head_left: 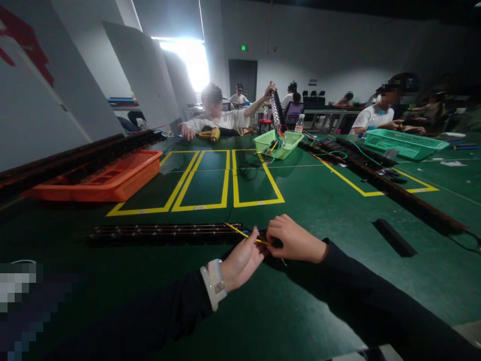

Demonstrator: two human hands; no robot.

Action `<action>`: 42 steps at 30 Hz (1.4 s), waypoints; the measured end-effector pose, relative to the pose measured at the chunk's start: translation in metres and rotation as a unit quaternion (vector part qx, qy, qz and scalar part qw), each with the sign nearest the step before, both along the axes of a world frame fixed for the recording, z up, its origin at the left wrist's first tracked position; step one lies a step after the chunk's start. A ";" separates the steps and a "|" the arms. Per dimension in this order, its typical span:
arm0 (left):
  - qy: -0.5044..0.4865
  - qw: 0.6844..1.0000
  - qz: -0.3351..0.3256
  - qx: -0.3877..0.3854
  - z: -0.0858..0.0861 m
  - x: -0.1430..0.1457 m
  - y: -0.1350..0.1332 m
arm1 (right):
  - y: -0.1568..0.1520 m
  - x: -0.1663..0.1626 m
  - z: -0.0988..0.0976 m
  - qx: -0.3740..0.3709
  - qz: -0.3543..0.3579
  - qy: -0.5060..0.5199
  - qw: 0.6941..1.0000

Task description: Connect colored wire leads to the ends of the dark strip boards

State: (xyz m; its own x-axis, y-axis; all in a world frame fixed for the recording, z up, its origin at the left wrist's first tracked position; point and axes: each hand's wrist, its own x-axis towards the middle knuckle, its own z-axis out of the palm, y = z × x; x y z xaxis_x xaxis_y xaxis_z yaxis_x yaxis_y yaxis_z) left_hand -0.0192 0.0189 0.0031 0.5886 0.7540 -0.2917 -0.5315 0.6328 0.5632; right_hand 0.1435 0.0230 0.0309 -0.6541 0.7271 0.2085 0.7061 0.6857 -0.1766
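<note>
Item: yellow wire [240, 232], near centre, across right end of dark strip [165, 233] on green table [319, 210]. L hand [242, 260] fingers pinch wire, prob. to steady it; R hand [295, 240] curled shut on its end at strip. Far left: orange tray [112, 175]; far: green basket [278, 143].

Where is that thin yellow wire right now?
In the head view, low and centre: the yellow wire is held between the left hand and right hand, at the right end of the long black strip.

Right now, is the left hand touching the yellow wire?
Touching. Head view: yellow wire lies across the fingertips of the left hand, no gap visible.
</note>
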 end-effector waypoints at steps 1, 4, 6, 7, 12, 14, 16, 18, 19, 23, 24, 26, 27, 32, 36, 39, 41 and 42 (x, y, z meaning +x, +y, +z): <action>-0.005 1.000 0.004 -0.001 0.000 0.000 0.000 | -0.001 -0.002 0.000 0.016 -0.007 -0.009 1.000; -0.021 1.000 0.022 -0.001 -0.001 0.001 0.000 | -0.004 -0.005 0.001 0.048 -0.007 -0.034 0.998; -0.022 0.999 0.033 -0.005 -0.002 0.001 -0.001 | -0.005 -0.007 0.002 0.041 0.022 -0.037 0.998; -0.017 0.999 0.035 -0.008 -0.002 0.001 -0.001 | -0.005 -0.007 0.002 0.033 0.038 -0.034 0.998; -0.002 1.000 0.023 -0.003 -0.001 0.000 0.000 | 0.000 -0.002 0.002 0.032 -0.022 0.048 0.998; -0.003 1.000 0.015 0.005 0.000 0.000 0.000 | 0.004 0.003 0.000 0.011 -0.065 0.081 0.995; -0.002 1.000 0.007 0.009 0.000 -0.001 0.000 | 0.007 0.006 -0.003 -0.042 -0.074 0.102 0.991; 0.001 1.000 0.004 0.010 -0.001 -0.002 0.000 | 0.008 0.007 -0.006 -0.082 -0.067 0.111 0.988; 0.003 1.000 0.005 0.010 -0.002 -0.002 0.000 | 0.008 0.007 -0.007 -0.086 -0.064 0.112 0.988; -0.003 1.000 0.010 0.019 -0.005 -0.002 0.002 | 0.005 0.002 -0.008 -0.032 -0.039 0.102 0.994; -0.005 1.000 0.010 0.021 -0.006 -0.002 0.002 | 0.005 0.001 -0.008 -0.015 -0.029 0.099 0.995; -0.008 1.000 0.010 0.023 -0.006 -0.001 0.003 | 0.004 0.000 -0.010 0.014 -0.012 0.085 0.996; -0.009 1.000 0.012 0.022 -0.006 -0.001 0.003 | 0.004 0.000 -0.010 0.025 -0.005 0.076 0.997; -0.005 0.999 0.038 0.010 -0.004 0.001 0.002 | 0.003 0.001 -0.009 0.050 0.043 0.060 0.996; 0.002 0.999 0.048 -0.001 -0.005 0.002 0.002 | 0.003 0.002 -0.005 -0.005 0.017 0.127 0.992; -0.001 0.999 0.037 -0.010 -0.005 0.001 0.003 | 0.006 0.003 -0.008 -0.097 -0.088 0.177 0.975; -0.006 0.999 0.031 -0.014 -0.004 0.000 0.003 | 0.009 0.005 -0.010 -0.163 -0.130 0.175 0.962; -0.009 0.999 0.028 -0.015 -0.003 0.000 0.003 | 0.010 0.006 -0.011 -0.196 -0.128 0.170 0.957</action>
State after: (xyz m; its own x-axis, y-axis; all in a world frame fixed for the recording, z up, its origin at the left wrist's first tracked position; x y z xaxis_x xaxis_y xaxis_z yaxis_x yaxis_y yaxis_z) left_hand -0.0193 0.0221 -0.0001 0.5515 0.7771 -0.3033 -0.5768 0.6179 0.5344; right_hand 0.1492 0.0330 0.0202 -0.3864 0.9206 0.0562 0.6984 0.3319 -0.6341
